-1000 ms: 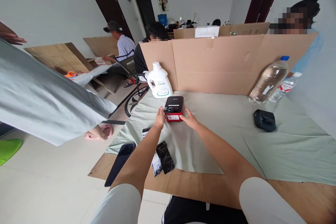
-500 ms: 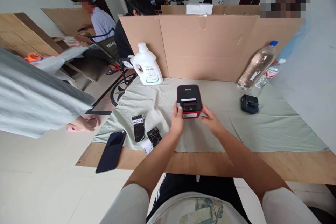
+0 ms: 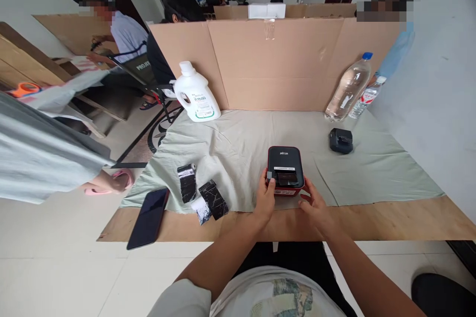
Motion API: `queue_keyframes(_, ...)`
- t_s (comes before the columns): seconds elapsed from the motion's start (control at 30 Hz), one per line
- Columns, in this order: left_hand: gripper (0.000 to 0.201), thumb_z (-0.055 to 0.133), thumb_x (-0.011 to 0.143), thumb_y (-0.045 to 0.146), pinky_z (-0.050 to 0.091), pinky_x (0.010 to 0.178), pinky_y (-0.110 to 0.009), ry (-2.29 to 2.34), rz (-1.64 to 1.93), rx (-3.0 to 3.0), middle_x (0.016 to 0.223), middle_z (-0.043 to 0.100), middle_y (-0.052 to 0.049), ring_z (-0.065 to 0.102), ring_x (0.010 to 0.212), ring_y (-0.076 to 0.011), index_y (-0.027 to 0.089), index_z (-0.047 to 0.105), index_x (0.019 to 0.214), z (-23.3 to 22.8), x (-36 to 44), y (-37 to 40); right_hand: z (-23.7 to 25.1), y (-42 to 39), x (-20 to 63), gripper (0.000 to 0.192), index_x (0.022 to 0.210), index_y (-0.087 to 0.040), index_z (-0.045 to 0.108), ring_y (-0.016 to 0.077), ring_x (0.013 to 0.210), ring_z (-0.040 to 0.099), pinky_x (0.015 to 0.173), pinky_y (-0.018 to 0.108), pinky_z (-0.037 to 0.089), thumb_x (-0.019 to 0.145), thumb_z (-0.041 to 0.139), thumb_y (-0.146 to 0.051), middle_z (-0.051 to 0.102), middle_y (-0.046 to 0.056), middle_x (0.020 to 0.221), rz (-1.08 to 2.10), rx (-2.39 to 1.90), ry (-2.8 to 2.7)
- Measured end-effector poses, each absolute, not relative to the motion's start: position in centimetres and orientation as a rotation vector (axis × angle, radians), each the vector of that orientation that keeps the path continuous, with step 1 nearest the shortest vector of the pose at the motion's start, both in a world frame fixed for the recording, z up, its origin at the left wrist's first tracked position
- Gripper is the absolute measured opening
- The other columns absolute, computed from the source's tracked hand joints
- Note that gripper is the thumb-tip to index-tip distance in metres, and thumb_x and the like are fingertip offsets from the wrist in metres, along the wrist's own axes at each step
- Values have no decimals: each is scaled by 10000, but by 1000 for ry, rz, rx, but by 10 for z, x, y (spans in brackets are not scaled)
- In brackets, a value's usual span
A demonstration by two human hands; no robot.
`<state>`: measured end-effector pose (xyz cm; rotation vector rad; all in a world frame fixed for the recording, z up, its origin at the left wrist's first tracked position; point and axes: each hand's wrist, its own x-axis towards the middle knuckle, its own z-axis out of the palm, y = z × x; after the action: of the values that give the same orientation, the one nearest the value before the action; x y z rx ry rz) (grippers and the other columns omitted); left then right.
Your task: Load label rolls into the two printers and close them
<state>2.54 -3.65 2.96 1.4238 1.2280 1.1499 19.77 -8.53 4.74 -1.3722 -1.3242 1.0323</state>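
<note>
A small black-and-red box with a slot in its lid, which looks like a label printer [image 3: 286,161], rests on the cloth in front of me. My left hand [image 3: 265,198] grips its left side, thumb near the front corner. At the right side, my right hand [image 3: 314,204] has its curled fingers against the lower edge; some fingertips are hidden. To the left lie a small black-patterned roll [image 3: 187,185] and a black marbled piece [image 3: 214,199] overlapping a whitish piece [image 3: 201,209].
A dark phone [image 3: 148,218] lies at the table's left front edge. Against the cardboard wall [image 3: 275,64] stand a white jug [image 3: 199,96] and two clear bottles [image 3: 349,86]. A small black device [image 3: 341,140] sits at right. Other people are beyond the table and at left.
Both hands have brought the printer closer to me and slightly right, towards the table's front edge. The camera view has shifted a little.
</note>
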Motion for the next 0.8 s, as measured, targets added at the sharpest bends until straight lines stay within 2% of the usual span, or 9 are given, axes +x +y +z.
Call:
queue_keyframes(0.1, 530, 384, 963, 455, 416, 1079, -388, 1241, 1186, 1243, 1471, 429, -102, 431, 1339, -229, 222, 329, 1436, 37, 18, -23, 47, -80, 198, 688, 1435, -283, 318, 258, 1311, 443, 1015, 489, 447, 782, 535, -302, 411, 88, 1469, 900, -1415, -1364)
queue_keyframes(0.17, 516, 431, 941, 402, 397, 1091, -401, 1195, 1199, 1234, 1488, 405, -97, 398, 1362, -235, 224, 364, 1420, 41, 12, -11, 52, -75, 196, 694, 1443, -268, 288, 272, 1373, 355, 1051, 508, 405, 807, 549, -360, 323, 101, 1516, 729, -1409, -1446)
queue_keyframes(0.23, 515, 464, 906, 346, 373, 1107, -412, 1088, 1193, 1314, 1522, 357, -62, 348, 1393, -240, 249, 399, 1408, 44, 6, 1, 60, -68, 191, 670, 1422, -253, 330, 292, 1410, 276, 1095, 536, 336, 817, 567, -418, 253, 106, 1544, 515, -1388, -1576)
queue_keyframes(0.3, 507, 479, 859, 291, 353, 1118, -420, 987, 1157, 1410, 1550, 308, -28, 304, 1416, -251, 260, 473, 1364, 47, 1, 12, 65, -60, 183, 558, 1311, -234, 475, 316, 1408, 262, 1117, 555, 286, 811, 584, -457, 273, 111, 1530, 297, -1350, -1698)
queue_keyframes(0.37, 501, 467, 806, 235, 337, 1127, -419, 939, 1120, 1459, 1560, 285, -9, 274, 1430, -257, 249, 552, 1299, 47, -2, 20, 64, -54, 176, 393, 1113, -225, 602, 329, 1381, 296, 1109, 554, 298, 802, 595, -465, 352, 109, 1476, 107, -1305, -1754)
queue_keyframes(0.47, 534, 441, 724, 167, 295, 1150, -409, 913, 1120, 1428, 1556, 293, -2, 257, 1437, -248, 223, 610, 1228, 44, -2, 25, 52, -49, 169, 236, 935, -230, 641, 319, 1328, 363, 1063, 535, 368, 808, 598, -424, 435, 99, 1389, -49, -1285, -1751)
queue_keyframes(0.7, 528, 460, 583, 130, 260, 1149, -420, 788, 1203, 1167, 1521, 327, 23, 259, 1424, -275, 226, 680, 1052, 39, 7, 26, 31, -47, 166, 229, 987, -233, 609, 318, 1301, 386, 1020, 540, 410, 778, 664, -311, 349, 86, 1438, -181, -1189, -1682)
queue_keyframes(0.8, 567, 464, 565, 125, 243, 1153, -412, 763, 1218, 1120, 1508, 337, 30, 242, 1427, -270, 243, 679, 1076, 40, 8, 27, 32, -47, 166, 260, 1016, -237, 594, 318, 1299, 385, 1016, 540, 416, 774, 675, -286, 330, 85, 1448, -185, -1167, -1678)
